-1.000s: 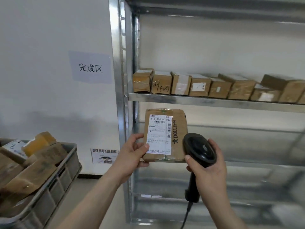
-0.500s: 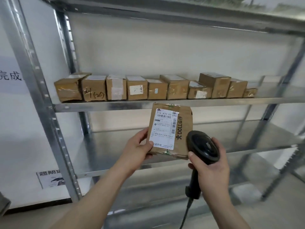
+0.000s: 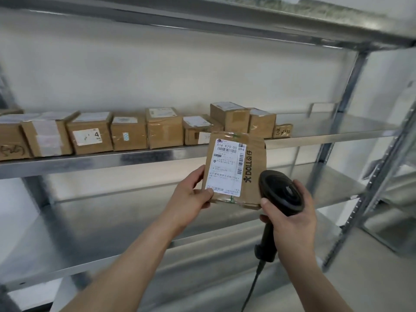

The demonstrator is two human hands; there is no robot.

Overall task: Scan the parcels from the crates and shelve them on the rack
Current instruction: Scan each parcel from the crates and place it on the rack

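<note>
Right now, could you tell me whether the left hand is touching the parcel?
Touching. The head view shows the left hand gripping the parcel, thumb pressed on its label's lower corner.

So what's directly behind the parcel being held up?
Behind the held parcel: the shelf edge and one low shelved box, partly covered. Anything else behind it is hidden.

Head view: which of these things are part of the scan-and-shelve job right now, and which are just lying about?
In the job:
parcel, held in left hand
scanner, held in right hand
rack shelf with shelved parcels

Lying about:
second rack at right
</note>
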